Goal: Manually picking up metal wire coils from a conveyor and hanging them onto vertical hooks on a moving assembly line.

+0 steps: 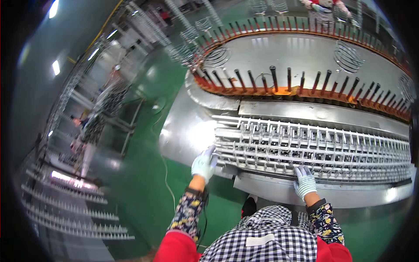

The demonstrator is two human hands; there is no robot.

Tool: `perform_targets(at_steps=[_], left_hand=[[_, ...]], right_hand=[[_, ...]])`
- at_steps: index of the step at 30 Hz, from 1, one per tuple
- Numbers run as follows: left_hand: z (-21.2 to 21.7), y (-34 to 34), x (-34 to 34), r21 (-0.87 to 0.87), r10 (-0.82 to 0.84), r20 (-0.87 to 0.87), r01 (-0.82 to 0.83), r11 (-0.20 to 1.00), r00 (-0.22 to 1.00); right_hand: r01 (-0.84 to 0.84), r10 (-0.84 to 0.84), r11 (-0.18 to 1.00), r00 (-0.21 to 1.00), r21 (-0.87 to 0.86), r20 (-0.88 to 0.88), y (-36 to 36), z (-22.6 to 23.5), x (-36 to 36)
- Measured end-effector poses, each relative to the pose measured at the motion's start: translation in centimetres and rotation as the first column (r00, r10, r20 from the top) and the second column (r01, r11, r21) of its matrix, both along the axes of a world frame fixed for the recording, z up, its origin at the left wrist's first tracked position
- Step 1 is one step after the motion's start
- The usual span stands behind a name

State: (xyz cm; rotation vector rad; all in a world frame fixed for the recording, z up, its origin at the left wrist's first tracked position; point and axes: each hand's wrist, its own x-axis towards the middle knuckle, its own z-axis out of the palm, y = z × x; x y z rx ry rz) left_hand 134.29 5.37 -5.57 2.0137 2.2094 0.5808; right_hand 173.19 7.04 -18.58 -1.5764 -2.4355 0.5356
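Observation:
My left hand [203, 164], in a pale striped glove, is closed at the left end of the hooked metal bars [255, 153]; its fingertips are partly lost in glare. My right hand [305, 182], gloved the same way, lies with its fingers stretched over the front bars and its thumb lower down. These long silvery bars lie side by side in several rows, with small upright hooks along them. They rest on a metal worktable [181, 131] whose bare left end shines brightly.
Beyond the bars, a looped orange track [244, 91] carries dark-tipped upright rods. Wire coils [347, 56] stand around its metal top. Another person [325, 8] is at the far side. More hooked bars [78, 220] lie at lower left; a cable [167, 179] runs across the green floor.

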Motion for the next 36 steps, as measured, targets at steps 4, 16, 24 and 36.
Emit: perform_targets(at_steps=[4, 16, 24, 36], left_hand=[[-6.2, 15.7, -5.8, 0.054, -0.248, -0.111, 0.255, 0.966, 0.963], [-3.4, 17.5, -3.4, 0.141, -0.518, -0.150, 0.537, 0.832, 0.842], [0.9, 4.5, -1.9, 0.131, -0.683, -0.182, 0.706, 0.696, 0.707], [2.8, -9.2, -4.1, -0.425, 0.064, 0.410, 0.129, 0.896, 0.910]], right_hand=[[0.248, -0.230, 0.951, 0.966, -0.182, 0.116, -2.9, 5.0, -3.7], [0.619, -0.737, 0.673, 0.607, -0.404, -0.299, -1.2, 0.7, -4.5], [0.167, -0.008, 0.881, -0.930, -0.443, -0.366, 5.7, 8.2, 1.5], [-0.089, -0.572, 0.737, -0.611, -0.670, -0.548, -12.0, 14.5, 5.4]])
